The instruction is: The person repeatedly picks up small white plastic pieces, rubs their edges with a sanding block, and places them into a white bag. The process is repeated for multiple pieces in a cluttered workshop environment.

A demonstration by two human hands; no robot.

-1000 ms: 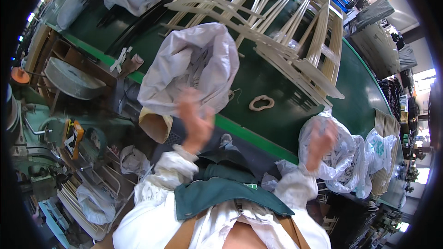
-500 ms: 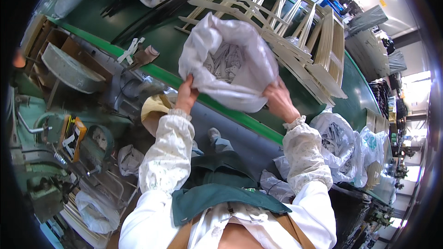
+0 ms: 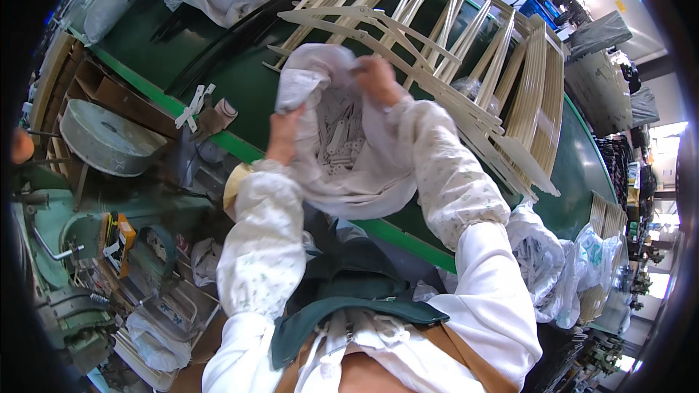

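Head view, left to right: grey round drum (image 3: 109,138) off bench edge. Left hand (image 3: 282,133) closed on near rim of white plastic bag (image 3: 349,182), pulling it open. Small pale flat parts (image 3: 341,138) visible inside; bag resting on green bench (image 3: 247,80). Right hand (image 3: 378,80) pinching far rim. Pale wooden frames (image 3: 502,94) stacked beyond. Bag opened, contents apparently not yet taken out.

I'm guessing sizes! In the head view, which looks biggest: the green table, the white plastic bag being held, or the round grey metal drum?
1. green table
2. white plastic bag
3. round grey metal drum
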